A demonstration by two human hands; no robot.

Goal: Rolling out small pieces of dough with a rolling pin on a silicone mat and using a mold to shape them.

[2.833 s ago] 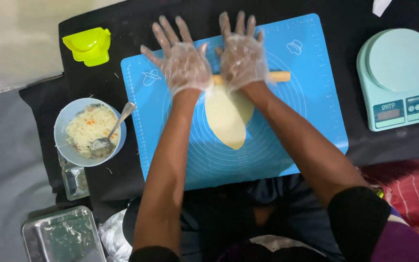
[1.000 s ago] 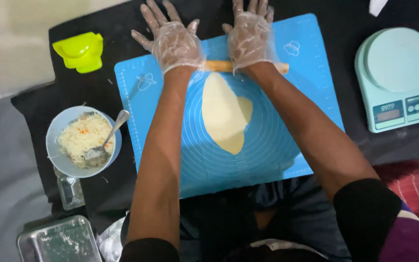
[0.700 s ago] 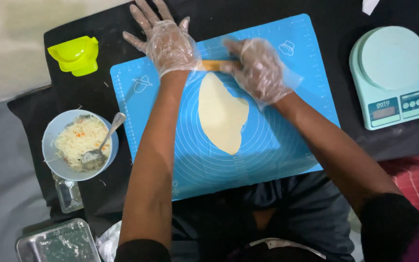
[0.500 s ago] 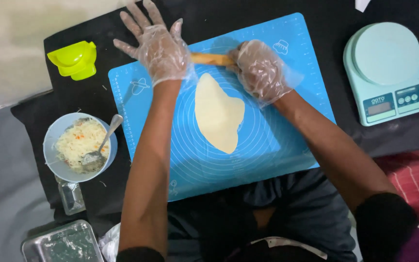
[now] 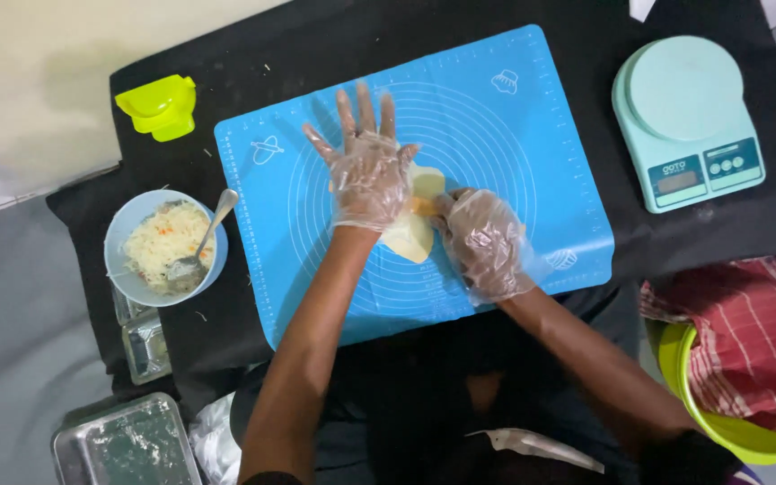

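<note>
The left hand [image 5: 365, 171], in a clear plastic glove, is lying flat with its fingers spread wide, pressing down on the upper left part of the dough [image 5: 413, 235]. Its grip is fully spread and is holding nothing. The right hand [image 5: 485, 242], gloved likewise, is sitting at 4 o'clock from the left hand, its fingers curled inward and touching the right edge of the dough. A short orange-tan length of the rolling pin [image 5: 421, 206] is showing between the two hands; whether the right grip is closing around it cannot be told, since the glove and fingers are covering it.

The dough, a pale yellow flattened sheet, is lying near the centre of the blue silicone mat [image 5: 514, 126], inside the printed concentric rings, mostly covered by both hands. The mat is resting on the black worktop [image 5: 316, 45].

At 9 o'clock from the mat, a light blue bowl [image 5: 121, 232] is holding a shredded pale filling with orange flecks, and a metal spoon [image 5: 207, 235] is leaning in it. At 10 o'clock, a lime-green plastic mould [image 5: 160, 106] is sitting near the worktop edge. At 2 o'clock, a mint-green kitchen scale [image 5: 686, 117] is standing well apart from the hands. At 7 o'clock, a metal tray [image 5: 127, 445] is lying below the worktop. At 4 o'clock, a red striped cloth [image 5: 747, 332] is draping over a green basin [image 5: 720, 427].
</note>
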